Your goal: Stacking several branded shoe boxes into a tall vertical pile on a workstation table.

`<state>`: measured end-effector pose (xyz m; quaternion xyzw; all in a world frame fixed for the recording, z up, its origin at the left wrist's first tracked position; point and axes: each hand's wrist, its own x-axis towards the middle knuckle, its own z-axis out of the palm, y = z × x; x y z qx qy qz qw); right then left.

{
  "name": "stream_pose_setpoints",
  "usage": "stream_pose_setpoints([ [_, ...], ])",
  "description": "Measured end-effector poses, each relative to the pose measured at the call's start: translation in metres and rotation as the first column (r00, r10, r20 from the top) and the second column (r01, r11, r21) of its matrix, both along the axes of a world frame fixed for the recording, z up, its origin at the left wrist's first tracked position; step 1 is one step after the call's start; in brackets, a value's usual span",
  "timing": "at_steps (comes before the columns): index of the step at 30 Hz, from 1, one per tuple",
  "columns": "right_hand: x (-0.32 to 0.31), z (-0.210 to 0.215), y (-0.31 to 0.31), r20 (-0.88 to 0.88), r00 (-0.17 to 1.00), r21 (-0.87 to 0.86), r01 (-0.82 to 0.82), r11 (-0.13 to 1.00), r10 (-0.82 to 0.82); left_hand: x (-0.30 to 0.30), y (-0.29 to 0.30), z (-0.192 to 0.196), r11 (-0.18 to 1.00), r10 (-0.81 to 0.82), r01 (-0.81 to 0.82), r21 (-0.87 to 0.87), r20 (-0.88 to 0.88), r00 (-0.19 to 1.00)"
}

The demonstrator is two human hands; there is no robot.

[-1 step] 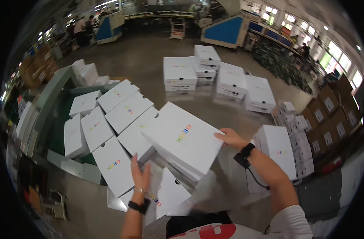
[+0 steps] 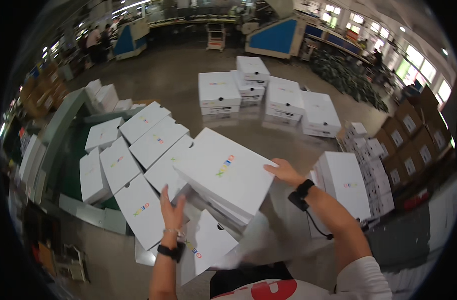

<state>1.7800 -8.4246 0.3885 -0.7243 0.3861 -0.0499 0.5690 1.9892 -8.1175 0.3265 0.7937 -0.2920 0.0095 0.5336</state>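
Observation:
A large white shoebox [image 2: 218,175] with coloured lettering on its lid lies tilted in front of me, on top of other white boxes. My right hand [image 2: 286,172] grips its right edge, thumb on the lid and the other fingers mostly hidden. My left hand [image 2: 172,210] is open, fingers and thumb apart, with nothing in it. It is over the gap between a white shoebox [image 2: 142,210] on its left and a tilted shoebox [image 2: 206,245] on its right; contact cannot be made out. Beyond it, several more white shoeboxes [image 2: 158,142] lean together.
Several shoeboxes [image 2: 218,92] stand at the far side of the shiny table [image 2: 253,132]. Upright boxes [image 2: 344,187] are at my right, near stacked brown cartons [image 2: 408,125]. A green conveyor with a grey frame [image 2: 63,115] runs at the left. Blue-and-white machines [image 2: 273,37] stand across the floor.
The view has shifted slightly, so most things sit a little further left. My left hand has risen slightly beside the boxes; my right hand keeps its grip on the shoebox.

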Motion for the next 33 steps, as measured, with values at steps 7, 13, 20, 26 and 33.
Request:
stream_pose_setpoints([
  [7, -0.062, -0.033, 0.135, 0.285, 0.926, -0.214, 0.312, 0.926, -0.246, 0.055, -0.051, -0.019, 0.966, -0.165, 0.047, -0.256, -0.461, 0.872],
  [13, -0.131, -0.079, 0.218, 0.234, 0.899, 0.415, 0.252, 0.874, -0.37, -0.061, 0.017, -0.028, 0.893, -0.447, 0.324, -0.313, -0.531, 0.719],
  [20, -0.133, -0.081, 0.196, 0.341, 0.721, 0.731, 0.2, 0.652, -0.603, -0.078, -0.011, -0.003, 0.93, -0.359, 0.348, -0.12, -0.508, 0.783],
  [26, -0.144, -0.044, 0.178, 0.292, 0.795, 0.64, 0.251, 0.726, -0.532, -0.097, -0.037, -0.011, 0.81, -0.498, 0.521, -0.269, -0.785, 0.368],
  [33, -0.143, -0.02, 0.161, 0.316, 0.821, 0.724, 0.115, 0.68, -0.475, -0.101, -0.047, 0.043, 0.808, -0.518, 0.507, -0.299, -0.771, 0.371],
])
